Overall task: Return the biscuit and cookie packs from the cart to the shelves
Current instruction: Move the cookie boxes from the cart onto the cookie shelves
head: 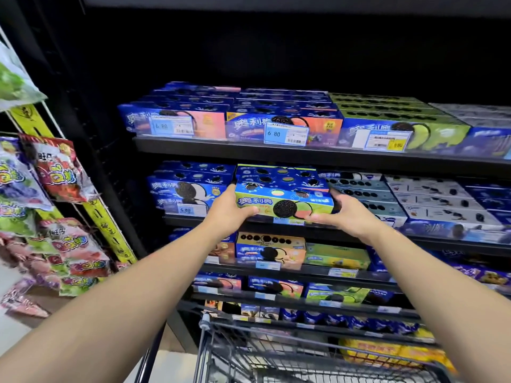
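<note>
A blue and green cookie box [284, 199] with a dark sandwich cookie printed on its front is at the front edge of the second shelf [431, 240], in line with matching boxes behind it. My left hand [228, 214] grips its left end, thumb under the front. My right hand [345, 214] grips its right end. The wire cart [276, 352] stands below my arms against the shelving; its inside is blurred, and yellow packs [387, 352] show at its right.
Rows of blue cookie boxes fill the top shelf [276, 152] and the lower shelves, with price tags on the rails. Hanging candy bags [58, 172] on a rack crowd the left side. Dark space lies above the top row.
</note>
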Available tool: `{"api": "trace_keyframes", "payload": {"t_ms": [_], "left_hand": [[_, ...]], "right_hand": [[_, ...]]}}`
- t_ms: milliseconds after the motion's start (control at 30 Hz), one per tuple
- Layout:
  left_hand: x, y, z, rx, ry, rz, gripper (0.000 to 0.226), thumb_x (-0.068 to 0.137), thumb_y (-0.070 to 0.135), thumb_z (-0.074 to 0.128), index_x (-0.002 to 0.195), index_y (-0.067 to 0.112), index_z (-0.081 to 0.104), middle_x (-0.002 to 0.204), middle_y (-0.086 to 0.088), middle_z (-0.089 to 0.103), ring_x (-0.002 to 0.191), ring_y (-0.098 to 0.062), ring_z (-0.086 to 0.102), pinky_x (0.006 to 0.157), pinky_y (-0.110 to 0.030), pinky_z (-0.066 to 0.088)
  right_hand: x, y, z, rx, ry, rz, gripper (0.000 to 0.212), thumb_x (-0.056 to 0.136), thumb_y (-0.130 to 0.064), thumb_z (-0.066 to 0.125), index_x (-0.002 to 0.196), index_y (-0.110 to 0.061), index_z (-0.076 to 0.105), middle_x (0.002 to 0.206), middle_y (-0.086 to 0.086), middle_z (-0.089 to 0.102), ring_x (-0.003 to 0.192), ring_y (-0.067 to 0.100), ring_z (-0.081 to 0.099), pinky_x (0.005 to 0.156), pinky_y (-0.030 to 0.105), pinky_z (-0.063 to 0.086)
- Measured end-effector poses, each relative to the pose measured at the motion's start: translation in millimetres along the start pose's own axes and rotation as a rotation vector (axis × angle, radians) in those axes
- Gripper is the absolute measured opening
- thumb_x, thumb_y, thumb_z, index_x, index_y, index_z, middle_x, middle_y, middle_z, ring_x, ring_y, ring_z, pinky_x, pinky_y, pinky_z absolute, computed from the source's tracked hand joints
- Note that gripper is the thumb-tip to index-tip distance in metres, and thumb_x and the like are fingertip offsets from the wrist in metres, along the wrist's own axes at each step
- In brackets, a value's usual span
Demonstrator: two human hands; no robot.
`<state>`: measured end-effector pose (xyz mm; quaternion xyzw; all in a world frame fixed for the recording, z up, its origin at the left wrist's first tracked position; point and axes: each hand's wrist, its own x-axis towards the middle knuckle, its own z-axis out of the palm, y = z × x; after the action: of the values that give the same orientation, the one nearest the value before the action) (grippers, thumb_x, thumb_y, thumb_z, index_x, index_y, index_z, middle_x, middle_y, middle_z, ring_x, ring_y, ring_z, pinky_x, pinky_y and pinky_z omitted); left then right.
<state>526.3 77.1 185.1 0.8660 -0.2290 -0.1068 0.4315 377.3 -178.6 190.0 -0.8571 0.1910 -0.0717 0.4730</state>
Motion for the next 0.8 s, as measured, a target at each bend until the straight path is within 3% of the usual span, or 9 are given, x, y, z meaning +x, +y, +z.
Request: {"api": "trace_keyframes", "payload": {"t_ms": [100,167,233,300,400,533,667,733,800], "left_hand": [[4.2,6.0,2.7,0.081,0.043,-0.039,0.065,0.089,0.036,0.076,0.136,0.008,0.041,0.097,0.003,0.060,0.080,-0.009,0.056,0.058,-0.025,0.036],[5.1,10.8,7.7,0.144,0.089,-0.064,0.061,0.090,0.034,0.075,0.131,0.005,0.041,0.099,-0.004,0.059,0.083,-0.020,0.055,0.056,-0.028,0.035],[3.5,16.7,13.5,0.185,0.135,-0.069,0.051,0.091,0.029,0.074,0.122,0.006,0.042,0.098,-0.008,0.058,0.083,-0.023,0.052,0.053,-0.027,0.033],[0.8,21.8,18.7,0.239,0.173,-0.051,0.042,0.092,0.024,0.073,0.118,0.006,0.045,0.101,-0.009,0.057,0.087,-0.023,0.053,0.062,-0.028,0.040],[-2.8,26.5,23.5,0.367,0.213,0.063,0.037,0.093,0.013,0.069,0.122,0.003,0.049,0.118,-0.013,0.054,0.105,-0.028,0.057,0.082,-0.034,0.045],[-7.4,22.8,27.4,0.698,0.278,0.292,0.052,0.092,0.009,0.066,0.138,0.009,0.043,0.141,-0.013,0.040,0.127,-0.032,0.038,0.106,-0.040,0.039],[-7.5,16.7,30.6,0.707,0.327,0.322,0.035,0.089,0.004,0.066,0.117,0.015,0.049,0.117,-0.007,0.051,0.104,-0.027,0.046,0.082,-0.037,0.040],[-7.4,13.3,33.2,0.615,0.255,0.301,0.025,0.092,0.003,0.063,0.110,0.015,0.049,0.107,-0.005,0.053,0.095,-0.026,0.052,0.073,-0.035,0.041],[-8.0,10.0,36.1,0.547,0.217,0.308,0.019,0.096,0.006,0.060,0.111,0.013,0.051,0.109,-0.005,0.052,0.096,-0.025,0.054,0.075,-0.035,0.046]], "right_hand": [[6.6,-4.9,-1.6,-0.066,-0.003,-0.019,0.069,0.065,-0.055,0.088,0.118,-0.040,0.046,0.079,-0.030,0.068,0.070,-0.015,0.063,0.056,0.000,0.041],[9.9,-5.1,-2.3,-0.102,-0.012,-0.019,0.077,0.067,-0.056,0.087,0.130,-0.039,0.046,0.078,-0.025,0.072,0.063,-0.008,0.063,0.054,0.004,0.042],[12.6,-3.2,-2.9,-0.139,-0.018,-0.025,0.087,0.069,-0.056,0.086,0.142,-0.033,0.045,0.089,-0.022,0.072,0.067,-0.006,0.064,0.057,0.006,0.044],[14.5,-0.8,-3.3,-0.178,-0.024,-0.024,0.101,0.068,-0.062,0.083,0.152,-0.030,0.037,0.107,-0.018,0.071,0.081,-0.004,0.067,0.070,0.014,0.049],[14.9,1.7,-1.8,-0.193,-0.005,-0.019,0.111,0.064,-0.069,0.080,0.156,-0.033,0.029,0.111,-0.017,0.067,0.093,-0.006,0.064,0.077,0.019,0.049],[17.2,4.8,6.4,-0.243,0.097,-0.052,0.088,0.070,-0.068,0.077,0.143,-0.031,0.047,0.092,-0.019,0.069,0.070,-0.006,0.062,0.057,0.013,0.043],[22.3,6.4,21.7,-0.508,0.222,-0.026,0.073,0.071,-0.081,0.060,0.116,-0.024,0.065,0.060,-0.006,0.055,0.060,0.015,0.052,0.062,0.034,0.038],[24.3,5.0,30.2,-0.636,0.240,0.013,0.073,0.072,-0.087,0.048,0.097,-0.020,0.066,0.067,-0.002,0.059,0.072,0.023,0.056,0.076,0.041,0.035],[25.5,4.2,35.9,-0.723,0.262,0.015,0.070,0.080,-0.084,0.046,0.090,-0.018,0.066,0.081,0.004,0.066,0.090,0.032,0.060,0.084,0.045,0.038]]}}
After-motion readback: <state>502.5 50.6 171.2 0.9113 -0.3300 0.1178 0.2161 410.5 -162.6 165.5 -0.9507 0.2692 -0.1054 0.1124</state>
